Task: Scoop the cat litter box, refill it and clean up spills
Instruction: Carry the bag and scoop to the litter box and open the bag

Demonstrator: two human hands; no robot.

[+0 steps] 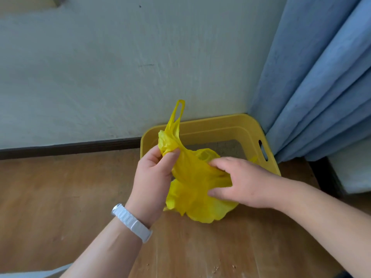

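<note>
Early days probably: left hand [154, 177], right hand [241, 183] gripping yellow plastic bag [192, 197] by litter box [251, 127]; scooping, refill, near-floor crumbs [215, 268] pending.

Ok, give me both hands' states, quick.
Left hand: pinches the yellow plastic bag near its handle.
Right hand: grips the same bag's bunched middle.

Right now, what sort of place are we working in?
Probably a corner of a home room: wood-look floor meeting a pale wall with dark skirting board, blue curtains on the right, and a yellow litter box tucked into the corner.
</note>
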